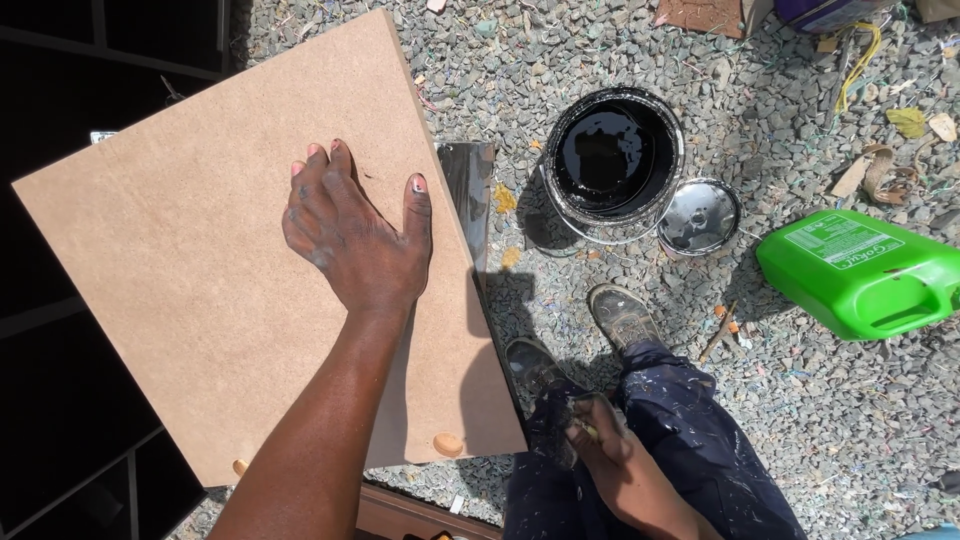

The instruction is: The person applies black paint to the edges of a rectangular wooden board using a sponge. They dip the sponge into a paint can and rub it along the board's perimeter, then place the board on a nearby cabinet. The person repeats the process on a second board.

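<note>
My left hand [350, 235] lies flat, fingers spread, on a large brown fibreboard panel [190, 290] that is tilted across the left half of the view. Two round wooden dowel ends show near the panel's lower edge. My right hand [605, 455] rests low by my knee, closed around a small tool whose yellowish tip just shows; the rest of the tool is hidden. An open can of black paint [612, 160] stands on the gravel beyond the panel's right edge, with its shiny lid [698, 215] beside it.
A green plastic jerrycan [860, 270] lies on its side at the right. My paint-spattered shoes [620, 315] and dark trousers are below the can. Black shelving [70, 400] stands under the panel at the left. A dark glossy piece [468, 185] pokes out past the panel's edge. Gravel is littered with scraps.
</note>
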